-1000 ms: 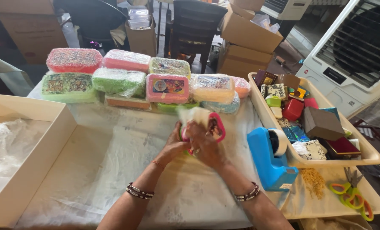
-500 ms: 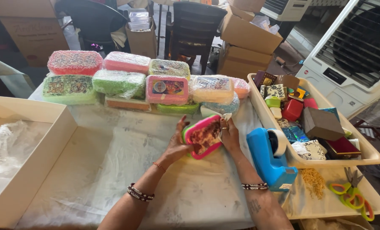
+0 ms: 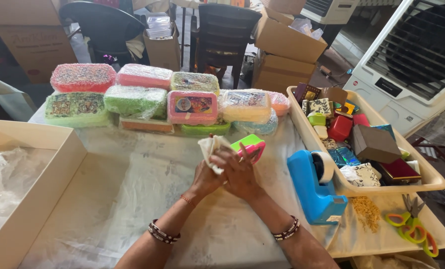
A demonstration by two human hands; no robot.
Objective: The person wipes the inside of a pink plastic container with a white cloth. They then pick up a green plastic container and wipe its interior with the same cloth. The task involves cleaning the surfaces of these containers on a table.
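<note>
I looked down on a table (image 3: 133, 199) covered with a pale, faintly patterned cloth, and I took the blue tape dispenser (image 3: 314, 187) as my landmark. Beyond the table's far edge stood cardboard boxes (image 3: 287, 42), two dark chairs (image 3: 222, 35) and a white cooler unit (image 3: 412, 60). Far to the dispenser's left, a large shallow cream box (image 3: 28, 199) lay open with white wrapping inside. Behind and to the dispenser's left, a double row of bubble-wrapped lunch boxes (image 3: 148, 99) in pink, green and orange was stacked near the table's far edge. Just right of the dispenser, touching it, sat a cream tray (image 3: 422, 179) crowded with small boxes and trinkets, and in front of that tray lay scissors (image 3: 412, 226) with green and orange handles. My hands met just left of the dispenser. The right hand (image 3: 242, 172) was closed around a pink-and-green lunch box (image 3: 250, 145), fingers spread across its near side, the box tilted up off the cloth. The left hand (image 3: 205, 177) was pressed against the right one, its fingers curled onto a crumpled white cloth (image 3: 210, 149) held against the box's left end. I could not tell how much of the box the cloth covered. Both wrists wore beaded bracelets (image 3: 163, 232).
</note>
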